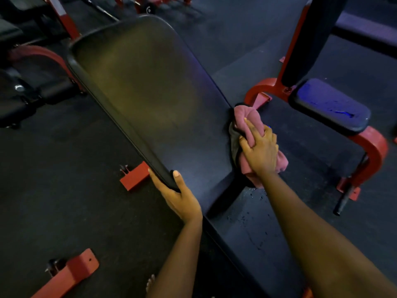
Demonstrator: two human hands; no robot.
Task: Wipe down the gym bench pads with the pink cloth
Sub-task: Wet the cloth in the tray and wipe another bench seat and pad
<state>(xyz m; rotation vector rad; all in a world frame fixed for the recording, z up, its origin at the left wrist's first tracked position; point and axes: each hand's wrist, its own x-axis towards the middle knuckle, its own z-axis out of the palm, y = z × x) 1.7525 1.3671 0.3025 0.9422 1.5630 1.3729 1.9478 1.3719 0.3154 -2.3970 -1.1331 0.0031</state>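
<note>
While the left hand clamps the near left corner of the back pad, thumb lying on top and fingers curled under the edge, the right hand holds the pink cloth against the pad's right edge. The right fingers are closed round the bunched cloth, with the forefinger stretched forward along it.

The back pad is long and dark. Its long axis runs from the person's hands away toward the upper left of the view, and its rounded far end points toward the distant equipment. The cloth is wadded into a lengthwise roll that lies roughly along the pad's right side, low down near the gap between back pad and seat pad. One end pokes out ahead of the fingers and the other hangs out behind the wrist. A darker grey fold at its left side may be shaded cloth or the pad's side wall; the dim light leaves that unclear.

Small droplets speckle the seat pad just below the right forearm. A second bench pad sits to the right on a red frame. Red floor brackets show beside the left hand on the dark floor.
</note>
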